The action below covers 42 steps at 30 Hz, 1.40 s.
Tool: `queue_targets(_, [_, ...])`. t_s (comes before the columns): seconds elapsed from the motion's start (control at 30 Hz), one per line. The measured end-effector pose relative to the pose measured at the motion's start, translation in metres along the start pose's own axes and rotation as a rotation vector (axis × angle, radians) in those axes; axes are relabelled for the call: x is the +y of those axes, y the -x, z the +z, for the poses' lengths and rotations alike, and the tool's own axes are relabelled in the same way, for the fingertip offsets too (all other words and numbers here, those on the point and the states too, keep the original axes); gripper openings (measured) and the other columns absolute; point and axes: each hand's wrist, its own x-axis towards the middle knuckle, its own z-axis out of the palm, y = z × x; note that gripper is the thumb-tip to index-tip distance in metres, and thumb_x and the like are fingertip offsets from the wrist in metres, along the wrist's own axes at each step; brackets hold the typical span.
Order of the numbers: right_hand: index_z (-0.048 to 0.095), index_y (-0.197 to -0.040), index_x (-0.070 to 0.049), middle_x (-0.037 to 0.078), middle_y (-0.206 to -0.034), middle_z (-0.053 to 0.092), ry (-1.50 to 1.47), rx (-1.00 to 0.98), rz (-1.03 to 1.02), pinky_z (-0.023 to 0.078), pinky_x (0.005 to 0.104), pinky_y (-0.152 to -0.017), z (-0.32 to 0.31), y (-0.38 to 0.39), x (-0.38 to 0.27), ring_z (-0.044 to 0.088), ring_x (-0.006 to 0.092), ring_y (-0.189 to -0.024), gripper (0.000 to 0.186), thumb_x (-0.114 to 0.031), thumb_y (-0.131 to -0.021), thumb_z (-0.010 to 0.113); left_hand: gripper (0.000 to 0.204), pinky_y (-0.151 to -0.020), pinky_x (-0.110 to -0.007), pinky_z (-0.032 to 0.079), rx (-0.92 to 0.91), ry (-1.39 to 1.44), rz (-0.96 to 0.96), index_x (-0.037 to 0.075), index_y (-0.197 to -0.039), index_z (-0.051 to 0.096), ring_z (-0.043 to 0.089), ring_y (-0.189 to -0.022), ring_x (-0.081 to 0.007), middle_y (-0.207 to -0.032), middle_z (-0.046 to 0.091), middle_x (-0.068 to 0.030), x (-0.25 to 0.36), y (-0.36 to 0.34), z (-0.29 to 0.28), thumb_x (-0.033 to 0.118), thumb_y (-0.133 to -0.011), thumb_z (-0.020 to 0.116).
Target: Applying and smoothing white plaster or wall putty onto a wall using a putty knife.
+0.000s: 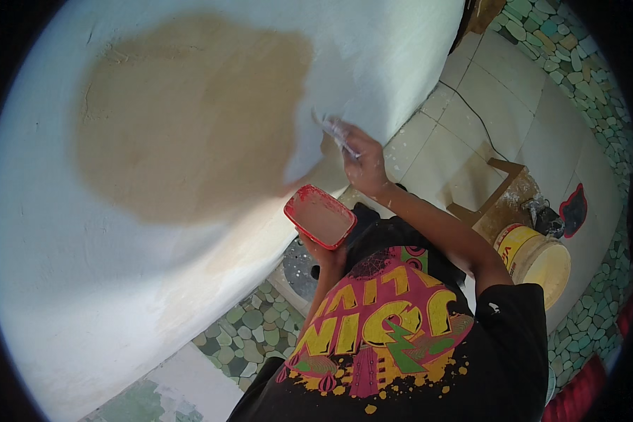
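While the person's right hand [364, 160] is clenched round a thin whitish tool [340, 135], too blurred to tell as brush or scraper, the left hand [325, 259] cradles a red-rimmed tub [322, 216] from beneath, its fingers partly hidden. Pinkish-beige liquid fills much of the tub, which sits below and slightly left of the right hand, well clear of the tool. Both long axes slant from upper left to lower right, so tool and tub lie nearly parallel, 1 above the other. Of the 2 hands, the left is nearer to the tub, touching it; the right reaches farther out, the tool's tip toward the white wall [155, 295]; whether it touches cannot be told. Left of both hands, a broad tan patch [190, 119], shade or stain, covers the wall. Right of the right hand lie a brown wooden piece [508, 200] and, beyond the forearm, a yellow-and-white bucket [516, 247].
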Motion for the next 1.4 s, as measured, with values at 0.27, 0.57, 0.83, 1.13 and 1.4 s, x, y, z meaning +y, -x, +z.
queue_targets(0.27, [0.063,-0.130,0.003,0.021,-0.132,0.064,-0.108,0.162,0.066,0.048,0.0324,-0.103,-0.016,-0.035,0.005,0.063,0.0302,-0.124,0.052,0.017,-0.083,0.048,0.058,-0.102,-0.053,0.050,0.011,0.001,0.019,0.018,-0.143,0.050,0.058,-0.125,-0.0274,-0.139,0.059,-0.0022,-0.002,0.006,0.019,0.058,-0.101,0.045])
queue_targets(0.57, [0.057,-0.134,0.008,0.020,-0.138,0.057,-0.214,-0.117,0.034,0.042,0.0336,-0.110,-0.017,-0.021,-0.043,0.055,0.0265,-0.131,0.050,0.020,-0.087,0.045,0.055,-0.104,-0.052,0.049,-0.056,-0.018,0.056,0.016,-0.145,0.048,0.058,-0.125,-0.0277,-0.139,0.059,-0.0036,-0.004,0.004,0.018,0.053,-0.104,0.042])
queue_targets(0.83, [0.058,-0.130,0.009,0.021,-0.131,0.052,0.106,0.173,-0.283,0.042,0.0392,-0.105,0.019,-0.081,-0.093,0.054,0.0356,-0.120,0.051,0.011,-0.080,0.047,0.056,-0.106,-0.054,0.048,-0.014,0.009,0.069,0.016,-0.147,0.046,0.055,-0.130,-0.0291,-0.143,0.056,-0.0048,-0.009,-0.001,0.018,0.053,-0.105,0.041])
queue_targets(1.13, [0.059,-0.126,0.010,0.020,-0.121,0.054,0.033,-0.032,-0.179,0.046,0.0336,-0.094,-0.007,-0.069,-0.119,0.057,0.0321,-0.104,0.049,0.012,-0.078,0.049,0.058,-0.110,-0.048,0.045,-0.097,0.041,0.040,0.014,-0.149,0.043,0.054,-0.131,-0.0277,-0.145,0.053,-0.0056,-0.006,-0.005,0.022,0.053,-0.107,0.037])
queue_targets(1.4, [0.061,-0.124,0.009,0.019,-0.122,0.050,0.302,-0.002,-0.345,0.046,0.0316,-0.093,0.013,-0.066,-0.117,0.058,0.0323,-0.105,0.046,0.012,-0.081,0.045,0.059,-0.111,-0.048,0.044,-0.091,0.005,0.001,0.014,-0.149,0.043,0.053,-0.132,-0.0284,-0.145,0.054,-0.0069,-0.005,-0.010,0.028,0.054,-0.107,0.035])
